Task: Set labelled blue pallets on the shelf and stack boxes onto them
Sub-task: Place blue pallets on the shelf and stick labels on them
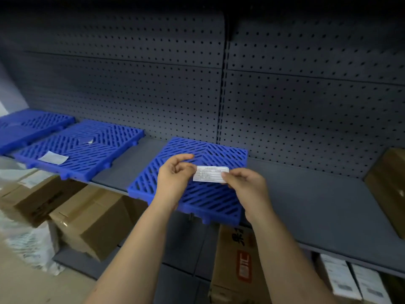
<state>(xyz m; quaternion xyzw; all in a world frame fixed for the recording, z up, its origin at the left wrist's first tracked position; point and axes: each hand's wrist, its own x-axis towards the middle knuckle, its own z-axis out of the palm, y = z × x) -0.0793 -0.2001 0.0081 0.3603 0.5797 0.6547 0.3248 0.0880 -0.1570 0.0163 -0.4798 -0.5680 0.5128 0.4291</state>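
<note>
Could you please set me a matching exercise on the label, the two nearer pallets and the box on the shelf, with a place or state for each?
Things:
1. label
2. middle pallet
3. right pallet
4. brown box

Places and states:
A. sits at the right end of the shelf
B. pinched between the left hand and right hand
C. lies flat below both hands
D. bears a white sticker near its front edge

Pairs: 1-B, 2-D, 3-C, 4-A.
</note>
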